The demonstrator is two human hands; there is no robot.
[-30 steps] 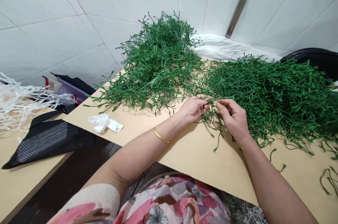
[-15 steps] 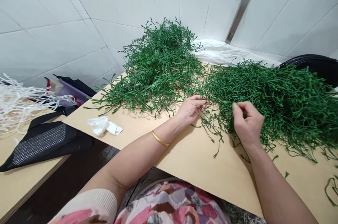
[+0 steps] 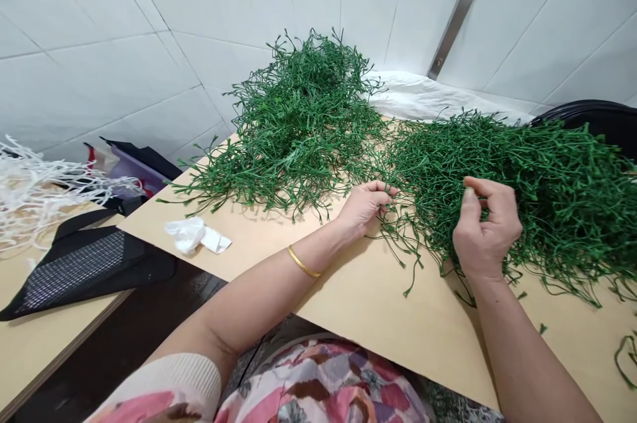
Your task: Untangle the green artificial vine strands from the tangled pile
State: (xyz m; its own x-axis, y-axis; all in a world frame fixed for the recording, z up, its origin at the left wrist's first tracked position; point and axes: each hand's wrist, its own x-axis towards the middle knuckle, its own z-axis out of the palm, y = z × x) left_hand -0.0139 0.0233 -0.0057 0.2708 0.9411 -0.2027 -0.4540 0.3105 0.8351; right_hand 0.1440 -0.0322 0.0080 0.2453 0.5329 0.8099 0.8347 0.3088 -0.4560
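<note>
Thin green stems with small forked tips lie in two heaps on a wooden table, a left heap (image 3: 303, 111) and a larger right heap (image 3: 537, 190). My left hand (image 3: 365, 207), a gold bangle on its wrist, pinches a green stem at the near edge between the heaps. Over the front of the right heap is my right hand (image 3: 488, 227), its thumb and forefinger pressed together. What it holds, if anything, is too small to make out. A few loose stems hang toward the table's front from the middle.
Crumpled white tissue (image 3: 186, 235) lies on the table (image 3: 358, 297) at the left. Further left are white strands (image 3: 44, 190) and a black mesh item (image 3: 79, 270) on another surface. A white cloth (image 3: 423, 94) and a black round object (image 3: 597, 121) are by the tiled wall.
My right hand has moved to the right and slightly up, away from my left hand. My left hand has shifted only slightly and still pinches at the same place.
</note>
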